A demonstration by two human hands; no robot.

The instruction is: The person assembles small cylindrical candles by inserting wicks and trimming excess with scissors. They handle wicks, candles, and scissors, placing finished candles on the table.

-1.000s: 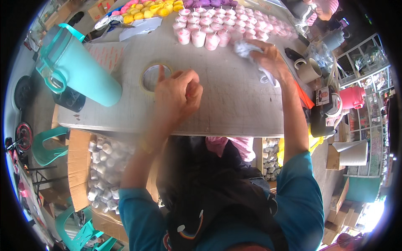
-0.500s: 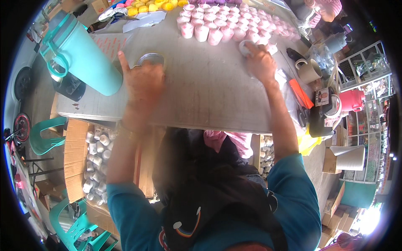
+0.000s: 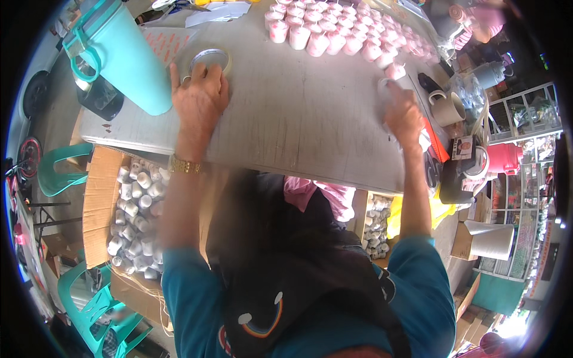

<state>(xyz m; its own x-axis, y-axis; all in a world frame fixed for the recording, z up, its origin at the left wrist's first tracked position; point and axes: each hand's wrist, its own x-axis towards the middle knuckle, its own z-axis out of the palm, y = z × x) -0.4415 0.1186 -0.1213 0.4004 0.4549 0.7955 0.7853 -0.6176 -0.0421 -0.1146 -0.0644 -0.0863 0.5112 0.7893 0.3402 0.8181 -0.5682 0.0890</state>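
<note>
My left hand (image 3: 200, 98) wears a gold watch and lies at a roll of clear tape (image 3: 210, 52) on the table. Its bent fingers hook over the roll's near rim, with the little finger held apart. Over the table's right side, my right hand (image 3: 404, 116) is blurred, fingers closed around a pale rounded thing (image 3: 385, 85) too smeared to name. Just beyond it stand rows of small pink candles (image 3: 318, 43) with white wicks. A turquoise tumbler (image 3: 128, 59) leans at the left of my left hand.
A beige mug (image 3: 447, 107), an orange cutter (image 3: 436, 140) and black scissors (image 3: 431, 170) line the right edge. White papers (image 3: 218, 13) lie at the back. Below the table, a cardboard box (image 3: 98, 209) holds many small white cylinders (image 3: 134, 224). Another person's hand shows at far right.
My right hand has moved right and toward me with the pale thing, away from the candles' front row. My left hand stays by the tape. The whole view has shifted slightly.
</note>
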